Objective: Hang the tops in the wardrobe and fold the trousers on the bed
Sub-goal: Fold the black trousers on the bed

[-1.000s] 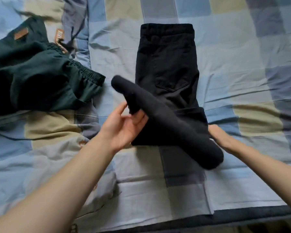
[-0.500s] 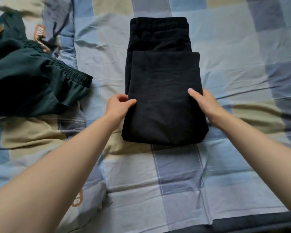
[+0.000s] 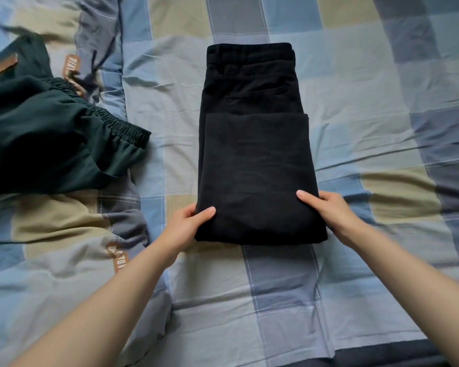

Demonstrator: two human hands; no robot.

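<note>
1. A checked bedsheet (image 3: 355,107) in blue, grey and beige squares covered the whole bed, creased in long folds toward the right of the frame.
2. At the left edge lay dark green trousers (image 3: 51,144), unfolded and rumpled, their elastic waistband (image 3: 117,123) bunched toward the centre and a small brown patch (image 3: 6,64) showing at the upper left.
3. The green pair sat well apart from the black pair, with a strip of bare sheet between them; nothing lay on or across the black pair.
4. The black trousers (image 3: 255,160) lay in the middle of the frame, folded, waistband at the top and the legs doubled up over the seat so that the fold formed the lower edge.
5. The left hand (image 3: 187,223) gripped the lower left corner of the black trousers, thumb lying on top of the cloth and the fingers tucked under the edge.
6. The right hand (image 3: 329,207) held the lower right corner likewise, thumb pressed on top, the other fingers hidden beneath the side of the cloth.
7. Both bare forearms reached in from the bottom corners of the frame, converging on the fold.
</note>
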